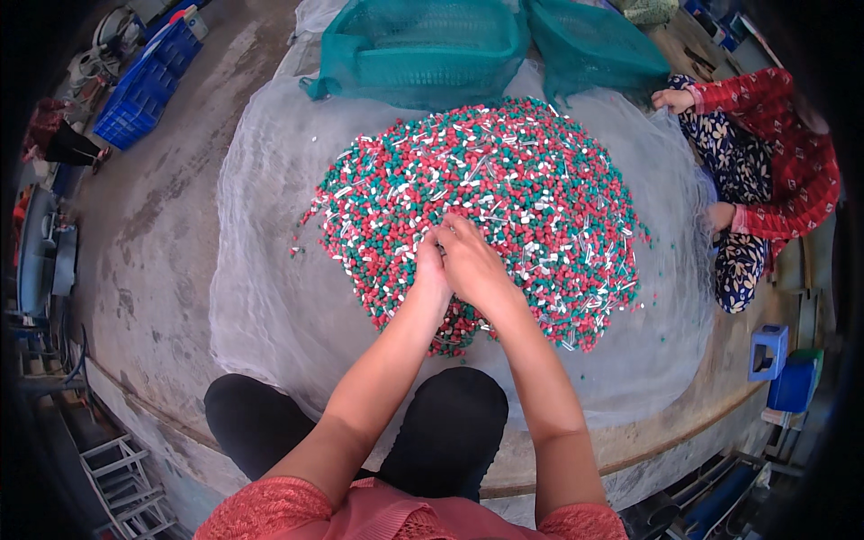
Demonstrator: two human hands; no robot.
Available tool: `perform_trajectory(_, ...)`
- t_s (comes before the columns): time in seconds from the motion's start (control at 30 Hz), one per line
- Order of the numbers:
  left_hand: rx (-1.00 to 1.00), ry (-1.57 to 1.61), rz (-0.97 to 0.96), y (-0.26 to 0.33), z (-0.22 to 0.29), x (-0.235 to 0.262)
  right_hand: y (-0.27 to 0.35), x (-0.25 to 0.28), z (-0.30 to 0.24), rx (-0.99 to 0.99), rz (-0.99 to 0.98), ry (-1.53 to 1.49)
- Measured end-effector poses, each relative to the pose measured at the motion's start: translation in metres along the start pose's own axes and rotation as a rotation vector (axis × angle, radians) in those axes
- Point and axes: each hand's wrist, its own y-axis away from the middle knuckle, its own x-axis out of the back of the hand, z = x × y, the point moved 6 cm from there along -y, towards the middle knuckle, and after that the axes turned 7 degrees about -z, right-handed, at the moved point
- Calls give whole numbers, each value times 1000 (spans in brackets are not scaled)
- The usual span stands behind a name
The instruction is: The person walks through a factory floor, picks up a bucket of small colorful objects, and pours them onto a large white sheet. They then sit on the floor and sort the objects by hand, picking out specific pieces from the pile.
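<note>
A wide heap of small red, green and white plastic pieces (558, 225), mixed with thin clear-white slivers, lies on a pale mesh net (270, 225). My left hand (430, 268) and my right hand (475, 266) meet over the near-middle of this heap. The fingers of both are bent inward and pressed close together, their tips touching or almost touching at the pieces. Whatever sits between the fingertips is too small and too covered to make out. Loose pieces surround both hands, and some show below my wrists.
Two teal baskets (432, 67) (594, 45) wrapped in netting stand beyond the heap. At the right a person in a patterned red top (783, 180) sits by the net's edge. Blue crates (144, 99) stand far left, a purple plastic stool (768, 353) near right. A metal ladder (126, 477) lies lower left.
</note>
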Motion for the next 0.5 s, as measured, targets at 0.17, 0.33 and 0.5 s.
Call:
perform_trajectory(0.17,-77,137,137,-49,37,-33,26,56,-6,-37,180,-362)
perform_trajectory(0.33,-230,-273,-270,-109,126,-242,69,63,6,-121,228,-362)
perform_trajectory(0.5,-86,-691,-243,-150,160,-245,118,43,55,-284,332,-447)
